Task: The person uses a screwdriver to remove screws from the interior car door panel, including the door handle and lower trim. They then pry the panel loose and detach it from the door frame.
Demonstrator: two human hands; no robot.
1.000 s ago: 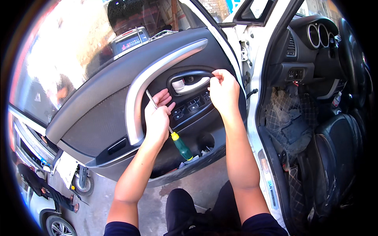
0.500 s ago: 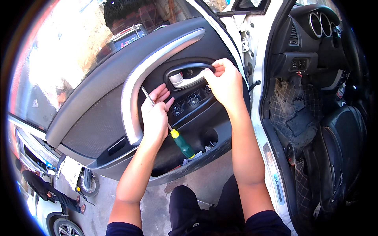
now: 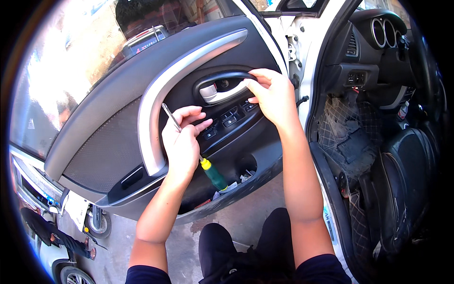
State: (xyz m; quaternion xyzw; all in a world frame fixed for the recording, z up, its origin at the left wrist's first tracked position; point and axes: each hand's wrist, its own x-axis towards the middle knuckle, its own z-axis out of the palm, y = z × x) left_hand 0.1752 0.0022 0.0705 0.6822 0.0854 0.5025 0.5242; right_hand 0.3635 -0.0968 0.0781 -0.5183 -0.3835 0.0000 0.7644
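My left hand (image 3: pixel 182 142) holds a screwdriver (image 3: pixel 215 175) by its metal shaft. Its green and yellow handle hangs below my palm over the door pocket, and the tip points up beside the silver curved pull trim (image 3: pixel 153 102). With my right hand (image 3: pixel 272 94) I pinch the right end of the black surround (image 3: pixel 208 78) around the silver inner door handle (image 3: pixel 224 96). A recess with a round fitting (image 3: pixel 225 83) shows inside the surround. Just below sit the window switches (image 3: pixel 230 119) on the dark door panel (image 3: pixel 106 142).
Papers and scraps (image 3: pixel 227 188) lie in the door pocket. To the right is the car's interior with a black seat (image 3: pixel 411 165) and a checked floor mat (image 3: pixel 343 123). A person in dark clothes (image 3: pixel 56 234) is at the lower left, near a parked motorbike (image 3: pixel 98 222).
The door has shifted slightly left in view. My left fingers have spread a little around the screwdriver shaft. My right hand keeps its pinch on the surround, with another finger now showing below it.
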